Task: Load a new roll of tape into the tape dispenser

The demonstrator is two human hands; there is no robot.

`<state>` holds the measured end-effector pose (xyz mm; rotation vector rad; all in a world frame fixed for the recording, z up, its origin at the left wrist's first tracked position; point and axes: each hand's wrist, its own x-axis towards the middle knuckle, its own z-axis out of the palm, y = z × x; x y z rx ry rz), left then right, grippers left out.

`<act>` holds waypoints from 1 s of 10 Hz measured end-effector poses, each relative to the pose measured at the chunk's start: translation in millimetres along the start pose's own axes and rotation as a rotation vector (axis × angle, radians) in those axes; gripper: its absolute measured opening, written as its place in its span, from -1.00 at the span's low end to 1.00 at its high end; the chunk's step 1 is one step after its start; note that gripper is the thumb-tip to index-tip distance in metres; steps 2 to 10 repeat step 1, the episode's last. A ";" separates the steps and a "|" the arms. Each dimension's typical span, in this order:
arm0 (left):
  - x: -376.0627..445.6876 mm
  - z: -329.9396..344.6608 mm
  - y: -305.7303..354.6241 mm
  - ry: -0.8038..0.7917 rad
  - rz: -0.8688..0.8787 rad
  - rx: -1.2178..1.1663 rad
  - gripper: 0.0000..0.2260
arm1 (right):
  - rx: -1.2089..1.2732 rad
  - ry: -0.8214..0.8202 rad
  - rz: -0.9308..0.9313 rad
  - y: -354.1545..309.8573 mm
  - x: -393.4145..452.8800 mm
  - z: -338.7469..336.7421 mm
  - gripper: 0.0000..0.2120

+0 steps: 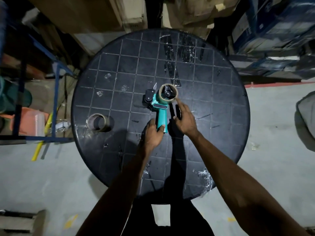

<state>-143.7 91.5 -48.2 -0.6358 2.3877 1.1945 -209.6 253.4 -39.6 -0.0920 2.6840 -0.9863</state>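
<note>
Stood over a round black tabletop [213, 116] scored with a pale grid and marked with scraps of clear tape residue. Teal tape dispenser [159, 106] lay flat near the middle, handle pointing toward the body, black cutter head [149, 96] at the far left end. A nearly spent roll [167, 94], little more than a brown ring, sat on the black hub of the dispenser. Second tape roll [98, 122] stood on its side on the left part of the tabletop, well apart from the dispenser, untouched. Left hand [153, 133] rested at the near end of the teal handle, thumb laid over it and fingers [151, 122] curled along its left side; a loose hold, though how firmly gripped could not be told. Right hand [185, 119] hovered just right of the handle, spread and empty, index finger stretched toward the lower right edge of the mounted ring, tip at or just beside it; contact not clear. Cardboard boxes [88, 12] stacked beyond the tabletop, blue metal frame [56, 92] on the floor at left.
</note>
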 end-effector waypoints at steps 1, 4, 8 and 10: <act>-28.3 5.0 -29.3 -0.011 0.006 0.019 -0.59 | -0.008 -0.015 0.064 10.2 -53.6 8.7 -0.26; -28.3 5.0 -29.3 -0.011 0.006 0.019 -0.59 | -0.008 -0.015 0.064 10.2 -53.6 8.7 -0.26; -28.3 5.0 -29.3 -0.011 0.006 0.019 -0.59 | -0.008 -0.015 0.064 10.2 -53.6 8.7 -0.26; -28.3 5.0 -29.3 -0.011 0.006 0.019 -0.59 | -0.008 -0.015 0.064 10.2 -53.6 8.7 -0.26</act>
